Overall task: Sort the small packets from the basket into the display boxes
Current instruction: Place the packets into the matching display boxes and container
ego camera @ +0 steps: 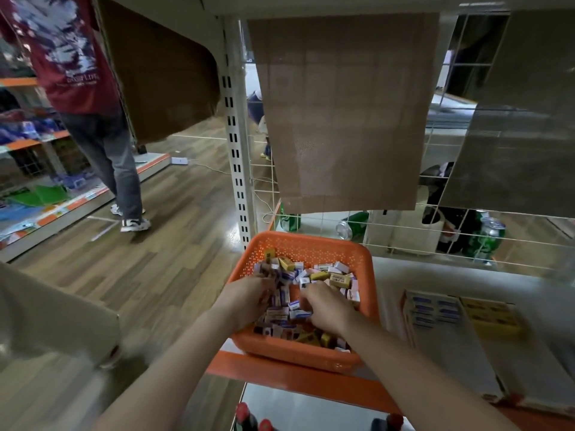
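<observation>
Picking packets [337, 279] from basket [311, 241], mid frame.
L hand [249, 301] fingers curl round some packets; R hand [329, 309] fingers in the pile, can't tell if holding. Grab 1 colour only, then go to boxes [435, 312], lower right.

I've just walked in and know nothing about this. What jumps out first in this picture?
The bright orange basket at the centre, heaped with small packets, with the left hand and right hand both down in the pile. To its right lie display boxes of blue and yellow packets; a person in a red shirt stands upper left.
</observation>
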Demonstrator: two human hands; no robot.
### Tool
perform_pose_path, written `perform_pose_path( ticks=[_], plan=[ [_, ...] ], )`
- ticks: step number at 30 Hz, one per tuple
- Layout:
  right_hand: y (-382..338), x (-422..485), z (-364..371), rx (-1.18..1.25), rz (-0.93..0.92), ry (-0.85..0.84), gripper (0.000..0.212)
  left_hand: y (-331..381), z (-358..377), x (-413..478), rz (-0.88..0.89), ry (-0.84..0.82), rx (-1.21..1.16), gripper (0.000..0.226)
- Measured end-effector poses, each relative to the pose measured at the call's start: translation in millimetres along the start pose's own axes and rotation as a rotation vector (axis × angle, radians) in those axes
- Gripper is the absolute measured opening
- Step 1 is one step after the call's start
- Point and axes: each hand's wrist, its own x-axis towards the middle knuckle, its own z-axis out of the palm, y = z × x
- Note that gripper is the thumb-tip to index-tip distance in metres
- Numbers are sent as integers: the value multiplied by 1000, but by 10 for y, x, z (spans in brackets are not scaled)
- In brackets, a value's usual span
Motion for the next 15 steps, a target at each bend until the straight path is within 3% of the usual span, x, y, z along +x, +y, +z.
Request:
perform_pose_path(
  ticks=[15],
  plan=[
    [203,-176,-502,101,-86,203,16,262,96,229,23,-164,160,21]
  ],
)
